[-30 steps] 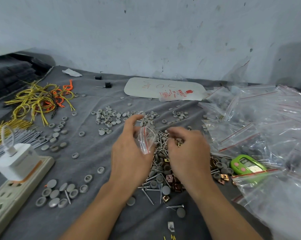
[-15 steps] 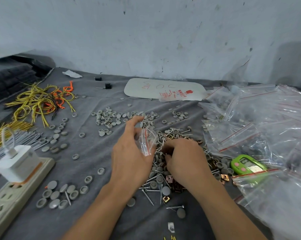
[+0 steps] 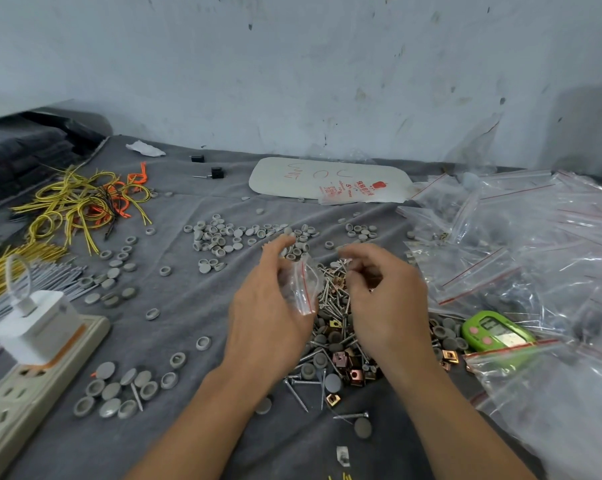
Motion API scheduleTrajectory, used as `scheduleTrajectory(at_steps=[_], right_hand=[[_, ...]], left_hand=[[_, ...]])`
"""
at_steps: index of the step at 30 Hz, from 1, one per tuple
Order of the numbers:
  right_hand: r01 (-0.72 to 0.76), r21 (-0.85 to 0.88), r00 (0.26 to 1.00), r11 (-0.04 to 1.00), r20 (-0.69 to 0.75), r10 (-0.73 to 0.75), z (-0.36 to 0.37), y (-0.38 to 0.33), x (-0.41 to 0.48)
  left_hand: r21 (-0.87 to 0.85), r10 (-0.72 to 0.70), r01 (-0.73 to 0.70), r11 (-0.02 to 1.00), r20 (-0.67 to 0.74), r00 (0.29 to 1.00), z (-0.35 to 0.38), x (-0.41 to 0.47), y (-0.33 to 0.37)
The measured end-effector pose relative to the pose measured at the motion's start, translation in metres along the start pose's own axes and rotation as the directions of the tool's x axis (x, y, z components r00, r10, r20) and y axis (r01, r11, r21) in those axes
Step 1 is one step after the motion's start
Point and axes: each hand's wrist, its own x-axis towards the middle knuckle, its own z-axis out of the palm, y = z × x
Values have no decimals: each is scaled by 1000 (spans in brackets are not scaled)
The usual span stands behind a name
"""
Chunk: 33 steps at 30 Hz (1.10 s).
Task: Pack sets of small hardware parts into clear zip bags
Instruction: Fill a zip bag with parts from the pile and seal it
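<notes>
My left hand gripped bag. My right hand hovered just beside it, above screws, fingers curled; whether pinching anything, couldn't tell.

Grey caps, yellow wires, green timer, red-striped clear bag

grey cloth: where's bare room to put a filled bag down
Best patch: the near-left cloth between the power strip, the grey cap cluster and the left forearm. A smaller one lies between the yellow wires and the white card. Crowded: the screw pile in the middle, and the heap of zip bags on the right.
</notes>
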Motion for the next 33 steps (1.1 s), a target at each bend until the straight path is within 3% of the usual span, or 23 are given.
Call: scheduleTrajectory(at_steps=[6, 13, 18, 21, 24, 28, 33], right_hand=[[-15, 107, 993, 994, 114, 3, 3, -3, -2], [-38, 149, 998, 988, 50, 31, 3, -4, -4], [-72, -56, 997, 996, 35, 74, 5, 0, -4], [-7, -311, 977, 950, 202, 73, 4, 3, -5], [140, -556, 919, 819, 381, 102, 7, 2, -7], [160, -599, 918, 785, 383, 105, 7, 3, -1], [126, -559, 942, 819, 327, 79, 6, 6, -1]], left_hand=[[57, 43, -49, 997, 108, 993, 3, -3, 5], [69, 58, -66, 995, 109, 992, 3, -3, 0], [-17, 23, -23, 1000, -4, 1000, 2, 0, -2], [-170, -40, 24, 985, -86, 995, -1, 2, -2], [-252, -88, 56, 966, -116, 989, -4, 5, -2], [-272, -107, 71, 960, -118, 987, -4, 6, 0], [-246, -91, 59, 967, -120, 989, -6, 5, 4]])
